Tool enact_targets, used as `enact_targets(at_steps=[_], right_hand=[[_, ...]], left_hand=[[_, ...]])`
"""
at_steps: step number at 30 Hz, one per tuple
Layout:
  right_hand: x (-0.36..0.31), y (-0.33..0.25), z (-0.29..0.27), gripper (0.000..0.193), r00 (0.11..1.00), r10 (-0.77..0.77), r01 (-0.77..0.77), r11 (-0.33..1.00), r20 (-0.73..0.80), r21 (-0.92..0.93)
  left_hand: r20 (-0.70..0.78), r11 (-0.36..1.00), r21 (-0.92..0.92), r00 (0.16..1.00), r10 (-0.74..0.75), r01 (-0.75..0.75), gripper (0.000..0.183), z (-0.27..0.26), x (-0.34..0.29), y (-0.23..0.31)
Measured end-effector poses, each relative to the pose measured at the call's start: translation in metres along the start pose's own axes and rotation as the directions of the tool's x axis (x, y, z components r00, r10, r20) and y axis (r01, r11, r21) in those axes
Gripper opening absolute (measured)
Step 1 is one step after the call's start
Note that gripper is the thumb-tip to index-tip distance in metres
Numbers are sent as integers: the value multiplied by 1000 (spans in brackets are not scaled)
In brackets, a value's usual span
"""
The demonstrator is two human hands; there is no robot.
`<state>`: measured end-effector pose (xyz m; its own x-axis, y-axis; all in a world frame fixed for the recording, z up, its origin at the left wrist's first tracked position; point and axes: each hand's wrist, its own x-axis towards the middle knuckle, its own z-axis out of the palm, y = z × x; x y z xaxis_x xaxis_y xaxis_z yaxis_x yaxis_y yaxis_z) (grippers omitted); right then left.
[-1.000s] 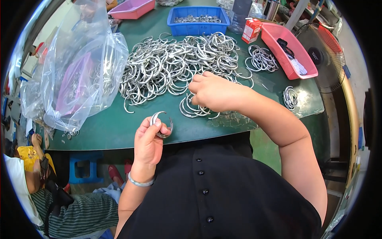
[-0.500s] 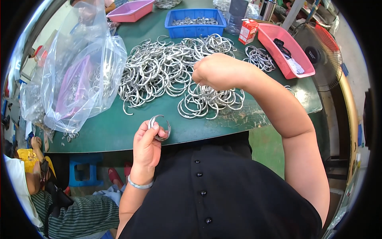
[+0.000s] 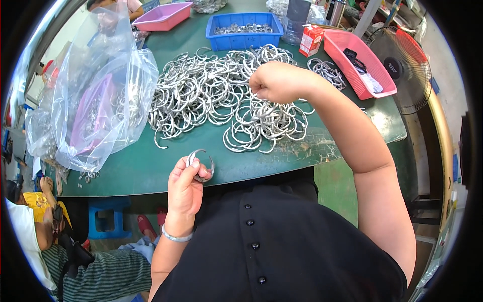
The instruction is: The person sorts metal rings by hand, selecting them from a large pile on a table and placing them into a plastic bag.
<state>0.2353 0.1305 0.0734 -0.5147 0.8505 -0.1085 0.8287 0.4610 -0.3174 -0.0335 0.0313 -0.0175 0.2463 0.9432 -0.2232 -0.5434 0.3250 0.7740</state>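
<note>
My left hand (image 3: 185, 187), near the table's front edge, is closed on a silvery open metal ring (image 3: 210, 168), pinched between thumb and fingers. More than one ring may be in that grip; I cannot tell. Over a large heap of similar C-shaped metal rings (image 3: 196, 90) hangs my right hand (image 3: 275, 83), its fingers curled downward. Whatever the right fingers hold is hidden behind the hand. Just below it, nearer to me, a smaller cluster of rings (image 3: 269, 121) adjoins the heap.
Beyond the heap stands a blue tray (image 3: 246, 44) holding small metal pieces. A clear plastic bag (image 3: 108, 116) covers the table's left side. At the right are a pink basket (image 3: 357, 75), a red-and-white carton (image 3: 312, 40) and a fan (image 3: 402, 70). A person (image 3: 95, 267) sits at the left.
My right hand has moved slightly away and to the right above the heap, still curled. The left hand keeps its hold on the metal ring, almost unmoved.
</note>
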Motion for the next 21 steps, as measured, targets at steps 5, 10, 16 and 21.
enact_targets(at_steps=[5,10,16,21], right_hand=[[-3,11,3,11,1000,1,-1,1000,24,-30],[-9,29,2,10,987,156,-151,861,31,486],[-10,39,21,6,963,248,-246,670,101,700],[-10,42,29,5,901,356,-423,598,248,680]], left_hand=[[24,1000,17,1000,4,-4,3,1,1,-1],[21,1000,3,1000,-18,18,3,3,2,-1],[17,1000,19,1000,-21,21,4,3,2,-1],[14,999,37,1000,-17,16,4,6,1,0]])
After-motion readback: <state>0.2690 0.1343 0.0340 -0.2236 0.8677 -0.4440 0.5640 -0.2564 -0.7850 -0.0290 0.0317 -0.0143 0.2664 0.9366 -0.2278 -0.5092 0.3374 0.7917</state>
